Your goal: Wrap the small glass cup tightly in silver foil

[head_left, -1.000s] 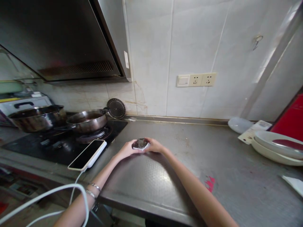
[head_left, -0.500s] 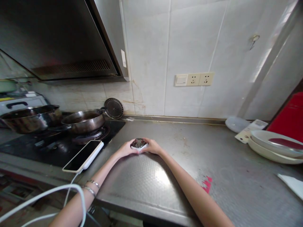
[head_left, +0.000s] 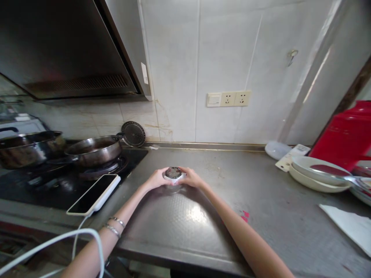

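Observation:
Both my hands are wrapped round a small round object [head_left: 173, 172] with a dark, shiny top and a pale lower part; its exact kind I cannot make out. My left hand [head_left: 157, 179] is closed on its left side, and my right hand [head_left: 190, 178] grips the right side. They meet it low over the steel counter [head_left: 174, 220], where a faint reflection shows beneath. Whether its base touches the metal is hard to see. Silvery bracelets [head_left: 114, 227] circle my left wrist.
Left of my hands lies a phone [head_left: 93, 195] with a white cable [head_left: 78, 231]. Beyond it, a pan [head_left: 97, 150] and a pot [head_left: 31, 146] stand on the black hob [head_left: 55, 189]. At right are stacked plates [head_left: 317, 181], a red item [head_left: 342, 135] and white paper [head_left: 349, 224].
My view has swung a little to the right, so the surroundings appear further left. The round object now looks more level, its dark top rounder. Both hands keep hold of it.

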`<action>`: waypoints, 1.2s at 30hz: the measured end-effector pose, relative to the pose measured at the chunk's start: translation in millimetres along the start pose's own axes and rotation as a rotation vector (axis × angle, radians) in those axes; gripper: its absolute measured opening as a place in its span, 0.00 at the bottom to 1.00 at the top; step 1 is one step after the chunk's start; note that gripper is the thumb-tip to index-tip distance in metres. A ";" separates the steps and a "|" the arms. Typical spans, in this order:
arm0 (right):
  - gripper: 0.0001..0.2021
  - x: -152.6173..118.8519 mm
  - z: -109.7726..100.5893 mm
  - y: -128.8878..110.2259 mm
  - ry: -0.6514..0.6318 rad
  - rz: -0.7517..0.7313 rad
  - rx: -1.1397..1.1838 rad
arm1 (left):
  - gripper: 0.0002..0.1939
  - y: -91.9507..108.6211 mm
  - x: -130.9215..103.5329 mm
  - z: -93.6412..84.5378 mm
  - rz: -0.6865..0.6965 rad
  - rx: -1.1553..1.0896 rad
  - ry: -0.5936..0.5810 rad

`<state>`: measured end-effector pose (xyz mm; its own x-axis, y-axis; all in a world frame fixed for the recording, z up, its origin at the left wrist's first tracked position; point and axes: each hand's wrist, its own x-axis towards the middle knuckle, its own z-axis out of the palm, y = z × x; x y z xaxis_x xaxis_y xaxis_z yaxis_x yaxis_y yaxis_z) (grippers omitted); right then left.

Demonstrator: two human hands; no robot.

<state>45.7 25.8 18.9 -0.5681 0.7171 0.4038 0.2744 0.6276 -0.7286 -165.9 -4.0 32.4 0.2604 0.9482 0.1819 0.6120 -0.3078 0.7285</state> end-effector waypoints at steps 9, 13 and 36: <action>0.33 -71.7 -79.6 19.0 0.125 0.128 -0.072 | 0.38 59.1 43.8 76.6 0.190 -0.102 -0.120; 0.33 -101.1 -103.6 31.5 0.156 0.184 -0.100 | 0.39 70.8 56.6 114.8 0.226 -0.154 -0.147; 0.36 -123.9 -115.1 34.6 0.137 0.224 -0.044 | 0.38 70.5 62.0 148.0 0.260 0.002 -0.094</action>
<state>214.8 -6.4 7.4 -0.3797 0.8720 0.3089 0.4164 0.4593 -0.7846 3.9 21.5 -2.7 0.4771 0.8261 0.3000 0.5169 -0.5398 0.6644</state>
